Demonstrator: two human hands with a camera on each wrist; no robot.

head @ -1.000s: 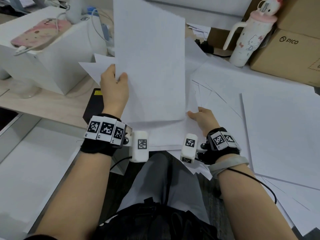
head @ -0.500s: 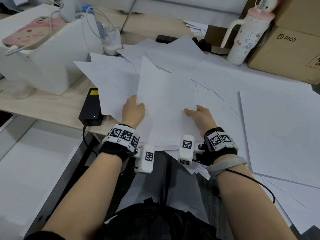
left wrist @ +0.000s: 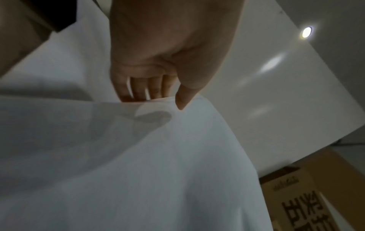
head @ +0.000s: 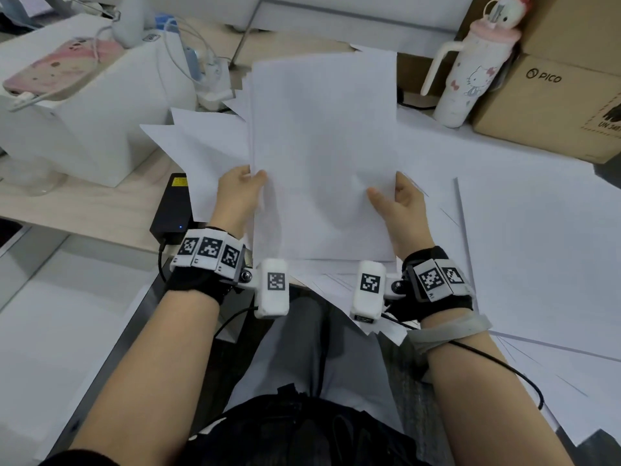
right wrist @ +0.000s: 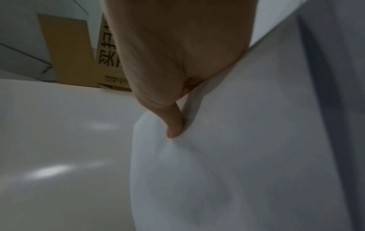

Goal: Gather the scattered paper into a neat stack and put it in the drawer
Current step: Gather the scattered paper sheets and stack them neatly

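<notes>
You hold paper stack (head: 322, 163) upright over desk (head: 77, 210), one hand per side edge. Likely reason: squaring edges before drawer.
Left hand (head: 239, 196): thumb in front, fingers behind, pinching left edge.
Right hand (head: 401, 205): thumb on front face, gripping right edge.
Stack white, blank, top edges ragged at upper left, slight dimple near your right thumb.
More loose sheets (head: 524, 237) lie scattered beneath; drawer not in view.
</notes>
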